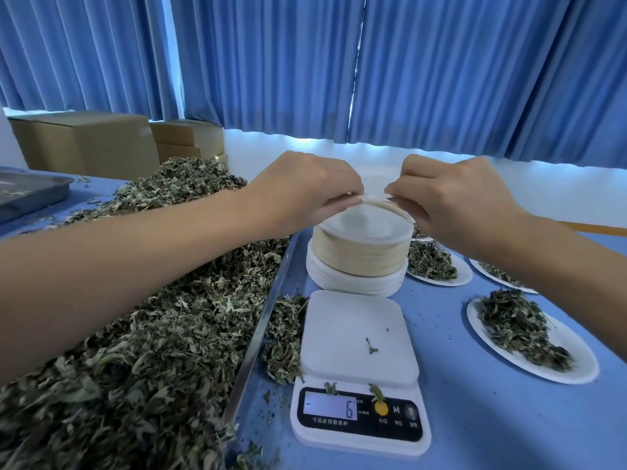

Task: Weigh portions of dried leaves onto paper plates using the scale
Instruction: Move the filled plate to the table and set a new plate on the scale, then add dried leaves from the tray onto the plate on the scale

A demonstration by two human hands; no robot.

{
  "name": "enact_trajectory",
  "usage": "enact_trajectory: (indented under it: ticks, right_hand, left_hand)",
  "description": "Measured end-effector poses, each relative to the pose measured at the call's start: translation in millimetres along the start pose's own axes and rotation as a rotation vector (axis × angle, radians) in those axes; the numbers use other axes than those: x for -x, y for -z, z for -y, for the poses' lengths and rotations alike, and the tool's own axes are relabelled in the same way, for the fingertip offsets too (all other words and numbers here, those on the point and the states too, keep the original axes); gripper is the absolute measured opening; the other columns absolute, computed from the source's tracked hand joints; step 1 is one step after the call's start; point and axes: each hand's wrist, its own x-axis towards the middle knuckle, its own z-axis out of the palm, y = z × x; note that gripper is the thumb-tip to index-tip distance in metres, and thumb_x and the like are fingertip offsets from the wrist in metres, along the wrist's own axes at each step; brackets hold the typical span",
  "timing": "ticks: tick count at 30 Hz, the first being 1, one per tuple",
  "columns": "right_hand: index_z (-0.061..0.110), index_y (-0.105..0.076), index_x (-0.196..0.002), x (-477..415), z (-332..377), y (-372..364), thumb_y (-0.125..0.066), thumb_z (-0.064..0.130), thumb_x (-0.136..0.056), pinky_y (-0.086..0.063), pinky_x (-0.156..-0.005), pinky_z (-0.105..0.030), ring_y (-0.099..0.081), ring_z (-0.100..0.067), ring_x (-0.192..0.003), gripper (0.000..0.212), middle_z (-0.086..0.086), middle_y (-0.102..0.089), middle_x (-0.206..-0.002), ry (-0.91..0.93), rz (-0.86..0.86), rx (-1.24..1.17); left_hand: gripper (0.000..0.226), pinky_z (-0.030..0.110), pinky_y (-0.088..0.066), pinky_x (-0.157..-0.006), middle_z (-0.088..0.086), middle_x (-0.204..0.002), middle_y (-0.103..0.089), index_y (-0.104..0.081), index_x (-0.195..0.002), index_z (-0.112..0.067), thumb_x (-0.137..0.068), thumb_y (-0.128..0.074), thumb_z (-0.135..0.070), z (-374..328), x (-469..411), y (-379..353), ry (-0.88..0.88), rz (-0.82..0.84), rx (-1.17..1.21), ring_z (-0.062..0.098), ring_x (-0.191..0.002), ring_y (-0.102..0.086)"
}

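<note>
left hand and right hand both up over the stack of paper plates, knuckles toward the camera. fingers curled in on each hand, tips narrow, pinching the raised far rim of the top plate from opposite sides. small gap between the two sets of fingertips, rim showing across it. top plate tilted: far edge up at the fingers, near edge down on the stack.

below the fingers, nearer the camera: stack, cream plates on wider white ones, then the scale just in front of it. scale platform carries no plate, only a few leaf scraps. display shows a 6; cannot tell the mark left of it for sure.

left of the fingers and under the left forearm: big heap of dried leaves in a metal tray, some spilled over the rim beside the scale.

right of the fingers: filled plates on the blue table, nearest one well apart from the scale, two more behind it, just under the right wrist.

beyond the fingers: blue curtains; far left, cardboard boxes.
</note>
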Motion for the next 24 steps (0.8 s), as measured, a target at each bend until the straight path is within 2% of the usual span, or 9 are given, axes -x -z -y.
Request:
enact_trajectory:
  ticks: [3,5,8,11,13,15,19,21,24]
  right_hand:
    - [0.003,-0.074,-0.081,16,13,11,-0.063,0.004,-0.096,-0.040,-0.037,-0.036,-0.043,-0.034,-0.041,0.018,-0.012,-0.064,-0.075,0.054,-0.087,0.006]
    - [0.003,-0.073,-0.079,31,25,19,-0.064,0.000,-0.094,-0.039,-0.036,-0.036,-0.044,-0.032,-0.042,0.018,-0.011,-0.064,-0.073,0.076,-0.150,-0.006]
    - [0.003,-0.076,-0.086,62,50,29,-0.069,-0.005,-0.089,-0.040,-0.036,-0.035,-0.050,-0.033,-0.045,0.011,-0.011,-0.065,-0.072,0.098,-0.201,-0.085]
    - [0.004,-0.078,-0.094,97,77,34,-0.075,-0.007,-0.081,-0.040,-0.037,-0.035,-0.048,-0.033,-0.043,0.017,-0.011,-0.068,-0.076,0.122,-0.164,-0.159]
    - [0.006,-0.079,-0.096,117,92,31,-0.076,-0.004,-0.079,-0.037,-0.038,-0.032,-0.042,-0.029,-0.043,0.020,-0.008,-0.068,-0.077,0.142,-0.106,-0.181]
    - [0.010,-0.080,-0.093,129,103,25,-0.077,0.000,-0.078,-0.032,-0.037,-0.028,-0.037,-0.025,-0.042,0.019,-0.004,-0.068,-0.074,0.155,-0.060,-0.189]
    - [0.014,-0.081,-0.088,134,111,7,-0.080,0.005,-0.082,-0.034,-0.035,-0.028,-0.039,-0.026,-0.038,0.011,0.001,-0.068,-0.074,0.107,0.025,-0.226]
    - [0.016,-0.080,-0.087,131,108,3,-0.070,0.015,-0.093,-0.036,-0.034,-0.029,-0.044,-0.025,-0.039,0.011,0.003,-0.070,-0.080,0.103,0.062,-0.217]
    - [0.021,-0.080,-0.095,126,100,1,-0.046,0.039,-0.101,-0.037,-0.034,-0.028,-0.052,-0.022,-0.042,0.039,0.007,-0.072,-0.092,0.094,0.115,-0.217]
  left_hand:
    - [0.027,0.045,-0.053,-0.079,-0.003,-0.109,-0.073,-0.074,-0.110,-0.013,-0.105,-0.054,-0.031,-12,13,11,-0.064,0.007,0.082,0.021,-0.103,-0.068]
    - [0.024,0.045,-0.057,-0.073,0.002,-0.106,-0.074,-0.075,-0.104,-0.007,-0.104,-0.057,-0.023,-25,26,17,-0.156,-0.072,0.068,0.025,-0.100,-0.070]
    - [0.017,0.044,-0.059,-0.062,0.006,-0.101,-0.076,-0.077,-0.097,-0.003,-0.099,-0.063,-0.014,-51,52,23,-0.260,-0.169,0.072,0.028,-0.087,-0.073]
    - [0.018,0.041,-0.058,-0.057,0.008,-0.095,-0.076,-0.077,-0.092,-0.003,-0.098,-0.064,-0.014,-78,80,21,-0.335,-0.162,0.097,0.027,-0.075,-0.071]
    - [0.020,0.039,-0.057,-0.058,0.006,-0.096,-0.076,-0.077,-0.091,-0.005,-0.100,-0.062,-0.016,-92,96,17,-0.364,-0.093,0.135,0.026,-0.076,-0.070]
    - [0.023,0.040,-0.057,-0.063,0.003,-0.103,-0.075,-0.076,-0.095,-0.008,-0.103,-0.058,-0.020,-101,105,8,-0.361,0.055,0.145,0.026,-0.084,-0.070]
    - [0.030,0.041,-0.054,-0.074,-0.011,-0.119,-0.066,-0.069,-0.109,-0.023,-0.108,-0.042,-0.034,-101,101,-15,-0.215,0.372,0.006,0.016,-0.106,-0.062]
    - [0.027,0.041,-0.053,-0.079,-0.012,-0.121,-0.066,-0.068,-0.108,-0.024,-0.105,-0.047,-0.039,-97,94,-22,-0.119,0.470,0.053,0.014,-0.108,-0.062]
    - [0.026,0.040,-0.053,-0.085,-0.014,-0.118,-0.070,-0.072,-0.110,-0.028,-0.100,-0.056,-0.045,-88,87,-25,0.013,0.537,0.190,0.014,-0.107,-0.064]
